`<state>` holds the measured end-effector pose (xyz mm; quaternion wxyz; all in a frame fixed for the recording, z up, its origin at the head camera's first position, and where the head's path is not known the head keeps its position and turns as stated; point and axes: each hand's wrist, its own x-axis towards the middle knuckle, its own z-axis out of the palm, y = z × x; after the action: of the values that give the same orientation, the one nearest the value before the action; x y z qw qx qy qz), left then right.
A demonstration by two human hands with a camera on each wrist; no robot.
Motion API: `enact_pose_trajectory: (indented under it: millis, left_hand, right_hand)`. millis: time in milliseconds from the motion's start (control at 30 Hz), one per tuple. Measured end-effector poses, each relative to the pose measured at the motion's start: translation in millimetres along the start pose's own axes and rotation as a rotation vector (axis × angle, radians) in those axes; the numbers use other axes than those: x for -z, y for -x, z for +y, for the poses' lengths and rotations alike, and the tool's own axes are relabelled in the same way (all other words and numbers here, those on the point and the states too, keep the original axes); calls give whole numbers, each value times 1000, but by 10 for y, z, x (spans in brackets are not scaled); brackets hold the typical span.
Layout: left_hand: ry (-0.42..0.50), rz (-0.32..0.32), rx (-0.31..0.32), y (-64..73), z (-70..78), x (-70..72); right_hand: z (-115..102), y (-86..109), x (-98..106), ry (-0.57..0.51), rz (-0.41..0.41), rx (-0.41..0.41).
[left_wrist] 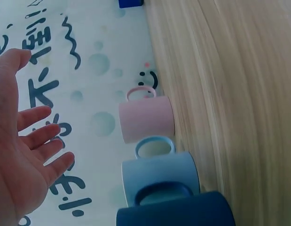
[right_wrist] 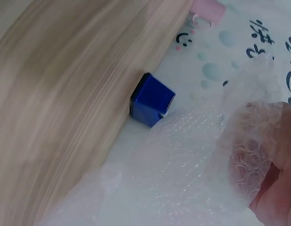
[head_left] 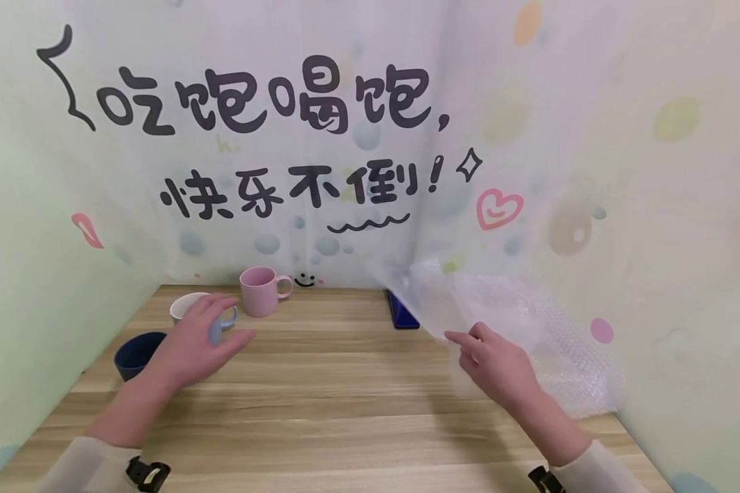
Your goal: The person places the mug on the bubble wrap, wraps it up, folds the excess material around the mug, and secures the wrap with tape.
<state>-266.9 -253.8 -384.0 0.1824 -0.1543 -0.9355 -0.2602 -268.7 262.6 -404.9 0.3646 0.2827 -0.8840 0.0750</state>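
Note:
My right hand (head_left: 499, 366) pinches the edge of a clear bubble wrap sheet (head_left: 530, 318), one corner of which rises to the left. In the right wrist view the bubble wrap covers some of that hand's fingers (right_wrist: 251, 165). My left hand (head_left: 191, 349) is held with fingers spread and nothing in it, nearest to the mugs at the left. In the head view it overlaps a light blue mug (left_wrist: 159, 172) with a white inside. A dark blue mug (head_left: 136, 352) stands in front of that one, and a pink mug (head_left: 259, 294) behind it near the wall.
A dark blue box (right_wrist: 152, 96) stands at the back of the wooden table (head_left: 321, 411), partly behind the raised bubble wrap. Printed curtain-like walls (head_left: 345, 253) with black lettering enclose the table at the back and both sides.

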Motion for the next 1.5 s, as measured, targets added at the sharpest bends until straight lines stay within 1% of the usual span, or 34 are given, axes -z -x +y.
enact_pose_trajectory:
  millis: [133, 233, 333, 433, 500, 567, 667, 733, 767, 833, 900, 967, 1033, 1100, 1133, 1167, 1200, 1233, 1267, 1300, 1333, 1367, 1400, 1433, 1500]
  left_hand:
    - [9, -4, -12, -41, 83, -61]
    - [38, 11, -33, -59, 133, -97]
    - [78, 38, -58, -72, 171, -132]
    - [111, 63, -99, -91, 196, -169]
    - [106, 61, -138, -114, 210, -202]
    - [87, 22, -170, -134, 222, -258]
    - [48, -82, -187, -143, 248, -357]
    - [38, -150, -182, -133, 272, -418]
    - [46, -174, -173, -127, 285, -447]
    - [58, -209, -170, -122, 311, -498]
    - [61, -242, -189, -123, 324, -548]
    - [67, -309, -181, -121, 323, -615]
    - [57, -389, -180, -113, 309, -692]
    - [54, -473, -158, -92, 289, -765]
    - [57, -515, -135, -80, 278, -798]
    - [53, -547, -115, -68, 257, -834]
    - [51, -581, -94, -53, 246, -854]
    - [43, -607, -73, -35, 238, -866]
    - [31, -625, -52, -16, 234, -867]
    - [15, -639, -33, 1, 238, -860]
    - [-7, -648, -19, 14, 237, -864]
    - [-28, -651, -7, 27, 246, -861]
    - [-44, -651, -5, 38, 264, -849]
    - [-63, -643, -7, 43, 273, -847]
    - [-74, -634, -9, 41, 284, -852]
  right_hand:
    - [-92, -23, -45, -18, 84, 160]
    - [-144, -45, -65, -42, 107, 264]
    - [-178, -59, -81, -67, 72, 360]
    - [-196, -49, -112, -98, -10, 453]
    - [-207, -27, -136, -102, -67, 506]
    - [-216, 8, -161, -109, -112, 541]
    - [-221, 62, -180, -121, -137, 574]
    - [-223, 86, -184, -152, -122, 586]
    - [-221, 92, -184, -169, -106, 593]
    - [-222, 94, -185, -205, -75, 604]
    - [-233, 89, -190, -238, -65, 618]
    - [-250, 91, -207, -273, -81, 641]
    - [-279, 101, -226, -303, -120, 655]
    - [-305, 115, -241, -335, -182, 653]
    - [-312, 118, -244, -361, -247, 628]
    - [-317, 115, -233, -397, -342, 576]
    - [-311, 108, -228, -440, -449, 500]
    - [-299, 95, -229, -471, -540, 417]
    - [-281, 78, -231, -483, -614, 328]
    - [-257, 59, -241, -471, -666, 246]
    - [-229, 37, -255, -453, -707, 167]
    - [-200, 16, -275, -428, -729, 110]
    - [-165, -1, -312, -388, -729, 84]
    - [-133, -17, -348, -341, -723, 76]
    - [-78, -50, -415, -273, -749, 68]
